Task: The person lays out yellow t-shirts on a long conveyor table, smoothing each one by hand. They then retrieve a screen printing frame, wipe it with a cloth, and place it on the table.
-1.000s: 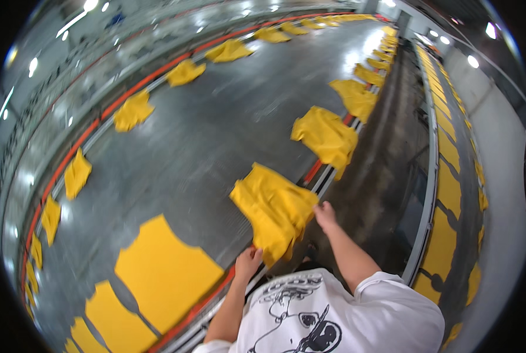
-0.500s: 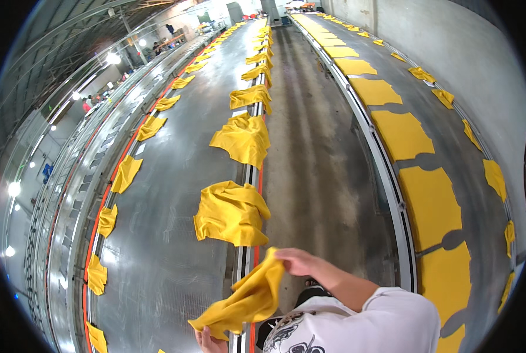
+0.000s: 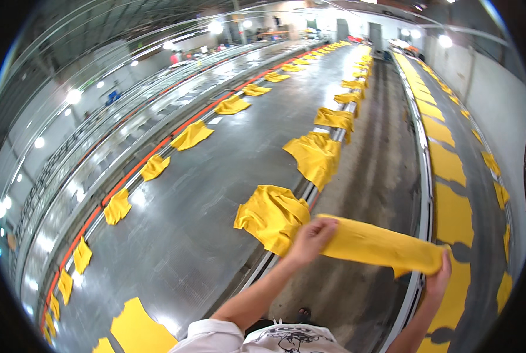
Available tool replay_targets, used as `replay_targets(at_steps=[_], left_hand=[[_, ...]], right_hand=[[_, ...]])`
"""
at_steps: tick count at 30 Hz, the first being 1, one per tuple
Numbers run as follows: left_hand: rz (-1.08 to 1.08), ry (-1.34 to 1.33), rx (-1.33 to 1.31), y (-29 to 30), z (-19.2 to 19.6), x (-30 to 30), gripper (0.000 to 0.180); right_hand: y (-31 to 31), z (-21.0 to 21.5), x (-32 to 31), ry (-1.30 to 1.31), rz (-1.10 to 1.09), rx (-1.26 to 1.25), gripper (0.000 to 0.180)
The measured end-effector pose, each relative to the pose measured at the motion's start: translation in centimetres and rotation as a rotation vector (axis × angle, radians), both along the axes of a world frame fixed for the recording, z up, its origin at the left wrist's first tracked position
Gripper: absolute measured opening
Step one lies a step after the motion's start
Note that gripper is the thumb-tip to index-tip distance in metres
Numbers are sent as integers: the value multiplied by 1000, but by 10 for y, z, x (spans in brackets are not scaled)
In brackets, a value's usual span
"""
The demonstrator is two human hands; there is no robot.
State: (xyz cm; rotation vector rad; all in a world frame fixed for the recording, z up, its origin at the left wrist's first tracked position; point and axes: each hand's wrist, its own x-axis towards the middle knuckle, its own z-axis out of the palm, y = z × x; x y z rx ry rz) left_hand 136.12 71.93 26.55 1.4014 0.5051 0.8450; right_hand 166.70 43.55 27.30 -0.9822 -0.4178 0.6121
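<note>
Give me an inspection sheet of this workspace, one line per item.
Surface: long shiny grey table on the left, a second one on the right, aisle between.
Job's things: yellow fabric piece stretched between both hands.
Clutter: crumpled yellow piece at the table edge, more in rows; flat yellow panels on the right table.
Grippers: left hand and right hand each grip one end.
Cables: nothing seen.
Surroundings: ceiling lights, people far off.

A garment printing factory: long metal tables lined with yellow cloth pieces.
</note>
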Motion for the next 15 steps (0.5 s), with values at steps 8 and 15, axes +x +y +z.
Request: replay_targets(at_steps=[8,15], left_hand=[[-1011,1281,768,-50,-381,-19,36],[-203,575,-235,-40,-262,-20,34]], right_hand=[[-64,-273,-71,549,186,-523,56],[-87,-213,-50,428,198,-593,58]])
